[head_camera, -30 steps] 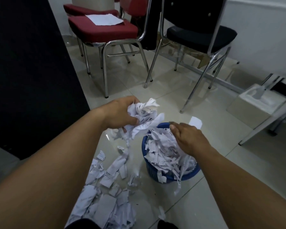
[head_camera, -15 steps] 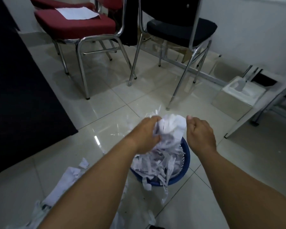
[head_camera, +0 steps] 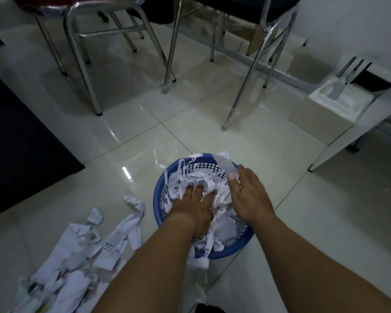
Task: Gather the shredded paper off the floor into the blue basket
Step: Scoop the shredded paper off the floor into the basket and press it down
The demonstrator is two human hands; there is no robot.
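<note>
Step in hand looks like tamping: compact the load so the next scoop fits. Blue basket [head_camera: 157, 201] sits on the floor [head_camera: 212, 136] dead ahead, heaped with shredded paper [head_camera: 203, 180] above rim height.

Left hand [head_camera: 195, 205] lies flat in the middle of the heap, fingers [head_camera: 189, 191] spread and straight, tips sunk into the strips, gripping nothing I can see. Right hand [head_camera: 248, 197] is also spread flat, fingers straight and together, palm against the heap at the basket's 3 o'clock side. It's touching a long strip [head_camera: 224, 163] that stands up at 1 o'clock.

To do it well:
- Push straight down with the left palm, not toward 6 o'clock. Hanging strips [head_camera: 201, 263] already spill over the rim at 6, and any drag that way dumps them.
- Use the right hand as a wall at 3 and sweep inward to centre, folding the long strip in.
- Basket looks light and the tile glossy, so an off-centre push may skate or tip it. Keep the force over the middle.
- Lift out slowly with fingers straight so strips don't cling and trail out.

Plenty left: floor pile [head_camera: 77, 256] at the basket's 8 o'clock, loose scraps [head_camera: 133, 204] just beside the rim at 9. Roughly half done, my guess. Basket capacity is the risk.
</note>
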